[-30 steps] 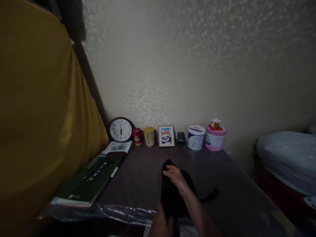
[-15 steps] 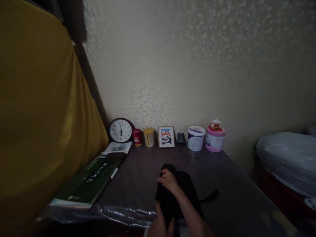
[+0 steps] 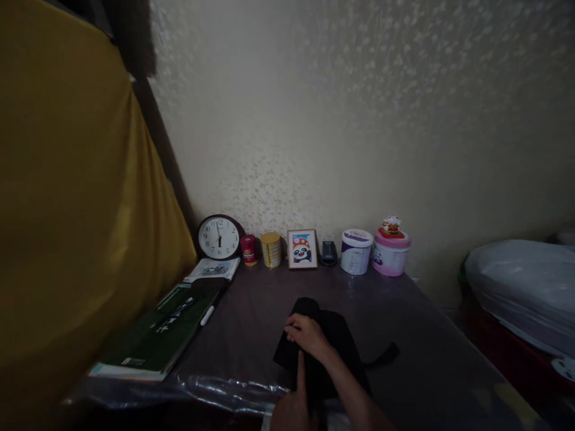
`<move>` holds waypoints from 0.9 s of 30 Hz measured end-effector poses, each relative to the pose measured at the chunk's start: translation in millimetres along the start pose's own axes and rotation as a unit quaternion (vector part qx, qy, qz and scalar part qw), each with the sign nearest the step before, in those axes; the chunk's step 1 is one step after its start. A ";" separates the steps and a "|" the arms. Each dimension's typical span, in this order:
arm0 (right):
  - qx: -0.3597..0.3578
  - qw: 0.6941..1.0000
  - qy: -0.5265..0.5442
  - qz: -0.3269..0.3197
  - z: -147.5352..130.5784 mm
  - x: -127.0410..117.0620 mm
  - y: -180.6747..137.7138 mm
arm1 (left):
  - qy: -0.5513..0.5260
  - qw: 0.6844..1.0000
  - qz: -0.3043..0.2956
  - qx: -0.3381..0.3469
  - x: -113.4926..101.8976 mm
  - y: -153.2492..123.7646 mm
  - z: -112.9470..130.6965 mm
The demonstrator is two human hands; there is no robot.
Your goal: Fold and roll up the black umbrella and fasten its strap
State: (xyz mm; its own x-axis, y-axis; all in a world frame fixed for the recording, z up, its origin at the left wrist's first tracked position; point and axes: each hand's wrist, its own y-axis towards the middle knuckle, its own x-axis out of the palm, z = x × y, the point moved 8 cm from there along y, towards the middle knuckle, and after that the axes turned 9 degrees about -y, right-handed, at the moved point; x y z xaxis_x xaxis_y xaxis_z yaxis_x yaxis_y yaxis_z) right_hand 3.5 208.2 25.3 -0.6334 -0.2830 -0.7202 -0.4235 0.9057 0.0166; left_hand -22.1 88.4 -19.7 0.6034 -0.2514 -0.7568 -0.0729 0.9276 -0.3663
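Right grip (image 3: 309, 336): fingers half curled on the black fabric (image 3: 336, 329); I can't tell whether they pinch it.
Left grip (image 3: 291, 413): index straight over it; closure unclear to me.
Black fabric: folded, strap (image 3: 384, 356) trailing right, lower centre, on the desk (image 3: 245, 335).

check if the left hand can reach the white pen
Probably yes: the left hand is at the black fabric item, and only plastic-covered tabletop shows between that hand and the white pen.
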 end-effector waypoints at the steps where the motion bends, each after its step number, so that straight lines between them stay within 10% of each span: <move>1: -0.030 0.999 0.005 0.011 -4.1 -3.7 -7.4 | -0.001 1.000 -0.001 -0.001 2.1 1.7 -1.0; 10: -0.197 0.968 -0.064 0.141 12.6 -25.8 -41.6 | -0.011 0.998 -0.033 -0.052 6.3 5.3 -2.2; 20: -0.123 0.967 -0.182 0.132 49.5 -30.7 53.6 | -0.018 0.996 -0.027 -0.085 9.2 8.4 -8.5; 27: -0.159 0.957 -0.208 0.122 19.5 -20.9 25.0 | -0.013 0.997 -0.026 -0.076 10.0 6.1 -9.0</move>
State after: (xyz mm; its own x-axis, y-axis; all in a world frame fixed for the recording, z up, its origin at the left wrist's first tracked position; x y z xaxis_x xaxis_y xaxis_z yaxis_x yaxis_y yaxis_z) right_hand 18.9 242.9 27.3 -0.4540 0.1349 -0.8807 -0.5134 0.7683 0.3823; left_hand -23.6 89.0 -34.4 0.6294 -0.2900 -0.7209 -0.1587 0.8602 -0.4846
